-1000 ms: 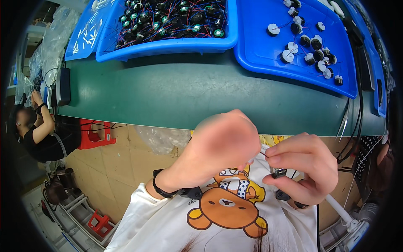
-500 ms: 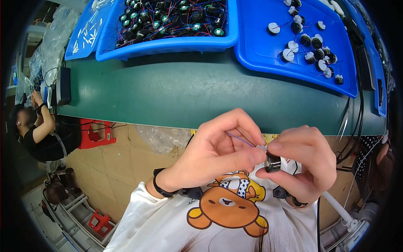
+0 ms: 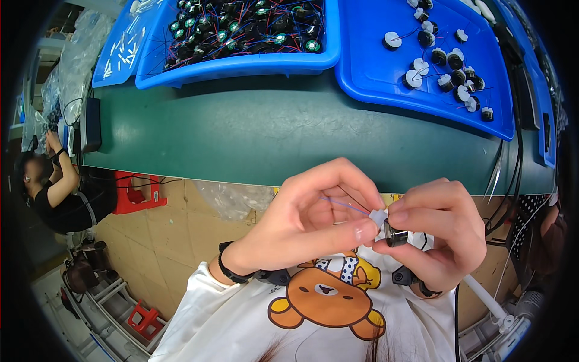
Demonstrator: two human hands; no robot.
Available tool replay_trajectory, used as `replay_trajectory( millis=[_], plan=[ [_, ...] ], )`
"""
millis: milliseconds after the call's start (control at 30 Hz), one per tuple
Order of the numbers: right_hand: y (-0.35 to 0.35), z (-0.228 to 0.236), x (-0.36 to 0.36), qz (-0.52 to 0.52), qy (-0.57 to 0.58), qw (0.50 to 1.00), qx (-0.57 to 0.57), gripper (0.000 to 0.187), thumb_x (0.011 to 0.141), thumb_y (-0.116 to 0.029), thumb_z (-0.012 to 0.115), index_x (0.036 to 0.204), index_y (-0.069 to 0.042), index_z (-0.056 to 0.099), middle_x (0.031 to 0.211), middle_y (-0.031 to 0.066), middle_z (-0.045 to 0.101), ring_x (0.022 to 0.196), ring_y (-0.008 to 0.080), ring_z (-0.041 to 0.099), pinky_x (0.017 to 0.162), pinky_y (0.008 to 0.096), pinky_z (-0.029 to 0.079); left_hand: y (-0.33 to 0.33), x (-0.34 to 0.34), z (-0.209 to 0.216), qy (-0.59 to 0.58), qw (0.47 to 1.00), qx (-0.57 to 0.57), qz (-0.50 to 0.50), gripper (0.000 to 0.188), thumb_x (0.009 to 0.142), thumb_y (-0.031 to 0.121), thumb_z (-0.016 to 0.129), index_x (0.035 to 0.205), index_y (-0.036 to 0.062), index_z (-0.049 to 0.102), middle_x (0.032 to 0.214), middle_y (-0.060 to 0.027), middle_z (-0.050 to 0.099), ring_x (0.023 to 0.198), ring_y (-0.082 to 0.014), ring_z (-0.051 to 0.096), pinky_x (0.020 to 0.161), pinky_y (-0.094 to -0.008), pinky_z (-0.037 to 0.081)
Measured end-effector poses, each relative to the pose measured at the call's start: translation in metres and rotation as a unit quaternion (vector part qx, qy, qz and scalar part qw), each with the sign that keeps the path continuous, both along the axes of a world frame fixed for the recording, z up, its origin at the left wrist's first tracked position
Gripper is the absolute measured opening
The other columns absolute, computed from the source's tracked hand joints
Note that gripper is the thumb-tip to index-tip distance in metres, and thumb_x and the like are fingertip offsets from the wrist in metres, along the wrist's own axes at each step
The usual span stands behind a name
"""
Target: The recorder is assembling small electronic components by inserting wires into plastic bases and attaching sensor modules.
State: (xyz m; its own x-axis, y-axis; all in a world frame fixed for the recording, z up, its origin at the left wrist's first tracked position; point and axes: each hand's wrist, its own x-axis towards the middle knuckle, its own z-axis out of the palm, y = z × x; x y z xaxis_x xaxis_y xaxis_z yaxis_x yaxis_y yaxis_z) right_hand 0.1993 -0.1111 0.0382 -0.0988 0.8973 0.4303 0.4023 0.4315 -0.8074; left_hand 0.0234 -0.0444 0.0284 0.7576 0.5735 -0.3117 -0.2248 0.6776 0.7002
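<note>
One black cylinder (image 3: 396, 237) and one white piece (image 3: 378, 217) are in hand, just off the table's near edge, right of its middle. The left hand (image 3: 307, 220) pinches the white piece between thumb and forefinger, its other fingers curled, with two thin wires (image 3: 345, 204), one blue and one dark, running across its palm. The right hand (image 3: 449, 226) grips the cylinder between thumb and fingertips, which hide part of it.

I count four blue trays on the green table (image 3: 241, 130): a tray of white tubes (image 3: 101, 75) by the left edge, a deep tray (image 3: 241, 68) of wired black parts too heaped to count, a tray of white-capped parts (image 3: 371, 60) holding roughly sixteen, and a partly seen tray (image 3: 547, 154) by the right edge.

A small pale label (image 3: 155, 196) on one of two red stools (image 3: 142, 186) is too tiny to read; a cartoon bear (image 3: 329, 295) decorates the shirt.

A dark box (image 3: 91, 124) stands near the table's left corner; black cables (image 3: 517, 169) trail over its right end. Off the left edge sits a co-worker (image 3: 57, 187).
</note>
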Motion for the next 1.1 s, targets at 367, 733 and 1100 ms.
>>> replay_trajectory(
  millis=[367, 733, 1100],
  plan=[
    [-0.001, -0.003, 0.0, -0.015, 0.042, 0.999, -0.025, 0.038, 0.058, -0.003, 0.08, 0.091, 0.002, 0.062, 0.087, 0.0137, 0.063, 0.071, 0.0211, 0.063, 0.057, 0.0261, 0.048, -0.004, -0.002, -0.009, -0.024, 0.998, 0.058, 0.013, 0.029, 0.073, 0.003, 0.066, 0.095, -0.0028, 0.049, 0.089, -0.0141, 0.056, 0.08, -0.0206, 0.06, 0.073, -0.0317, 0.049],
    [-0.002, -0.005, -0.001, -0.021, 0.023, 0.999, -0.003, 0.032, 0.061, -0.002, 0.076, 0.09, 0.0, 0.063, 0.086, 0.0125, 0.062, 0.071, 0.0193, 0.061, 0.056, 0.0251, 0.045, -0.004, -0.002, -0.006, 0.012, 0.998, 0.068, 0.011, 0.028, 0.074, 0.007, 0.067, 0.096, -0.0017, 0.05, 0.09, -0.01, 0.057, 0.082, -0.0182, 0.061, 0.073, -0.0292, 0.05],
    [-0.003, -0.003, -0.001, -0.02, 0.013, 1.0, -0.005, 0.031, 0.057, 0.002, 0.072, 0.087, 0.001, 0.065, 0.089, 0.0131, 0.06, 0.072, 0.0204, 0.059, 0.058, 0.0267, 0.044, -0.007, -0.003, -0.017, -0.022, 0.995, 0.1, 0.009, 0.031, 0.07, -0.002, 0.07, 0.095, -0.0009, 0.052, 0.096, -0.011, 0.055, 0.089, -0.017, 0.056, 0.079, -0.0308, 0.045]
  ],
)
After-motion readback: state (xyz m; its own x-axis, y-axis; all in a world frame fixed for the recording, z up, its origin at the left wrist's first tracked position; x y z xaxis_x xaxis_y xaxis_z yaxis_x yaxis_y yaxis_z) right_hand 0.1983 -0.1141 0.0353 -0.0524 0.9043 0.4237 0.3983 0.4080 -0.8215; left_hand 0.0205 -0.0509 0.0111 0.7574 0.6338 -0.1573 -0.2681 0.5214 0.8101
